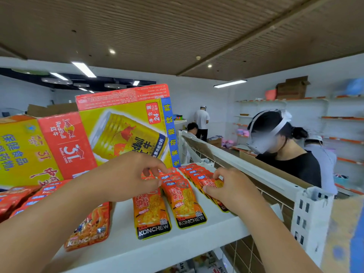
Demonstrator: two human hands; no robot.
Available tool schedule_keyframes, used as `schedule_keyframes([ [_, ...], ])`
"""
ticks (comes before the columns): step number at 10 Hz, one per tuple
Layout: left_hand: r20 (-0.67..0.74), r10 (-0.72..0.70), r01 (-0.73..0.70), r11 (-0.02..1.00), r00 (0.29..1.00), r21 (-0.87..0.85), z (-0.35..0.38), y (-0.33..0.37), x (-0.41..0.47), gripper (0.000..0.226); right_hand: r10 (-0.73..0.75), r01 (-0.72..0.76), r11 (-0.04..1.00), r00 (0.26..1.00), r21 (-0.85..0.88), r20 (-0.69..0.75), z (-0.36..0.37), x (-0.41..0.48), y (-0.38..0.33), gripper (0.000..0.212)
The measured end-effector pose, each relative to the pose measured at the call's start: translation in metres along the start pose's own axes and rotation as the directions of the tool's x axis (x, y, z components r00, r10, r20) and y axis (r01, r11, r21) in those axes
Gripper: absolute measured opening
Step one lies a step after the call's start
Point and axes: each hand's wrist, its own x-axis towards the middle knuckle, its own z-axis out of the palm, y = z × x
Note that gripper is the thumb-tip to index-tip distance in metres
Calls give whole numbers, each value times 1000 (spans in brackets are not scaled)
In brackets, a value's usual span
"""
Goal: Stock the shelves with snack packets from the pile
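As left hand (126, 174), right hand (230, 186) pinch packets (183, 201), carton (122, 131) seems flattened.

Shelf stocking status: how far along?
Done: several overlapping rows of orange KONCHEW snack packets lie on the white shelf. In hand: left hand and right hand each pinch a packet in those rows. Left: a heap of red packets sits at far left.

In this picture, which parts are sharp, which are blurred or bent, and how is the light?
Head view, centre: the KONCHEW packets, the left hand and the right hand are sharp, evenly lit by ceiling strip lights, with little glare. Head view, edges: the wide lens curves the white shelf rail, and the lower right corner smears into blue and orange.
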Motion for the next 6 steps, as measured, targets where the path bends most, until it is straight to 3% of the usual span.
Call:
schedule_keyframes([
  [4, 10, -15, 15, 1000, 1000, 9, -1, -2, 0, 24, 15, -10, 994, 999, 104, -39, -2, -2, 1, 41],
  [6, -1, -35, 35, 999, 999, 17, 0, 0, 0, 24, 7, 27, 981, 984, 191, -176, -2, -3, 5, 29],
])
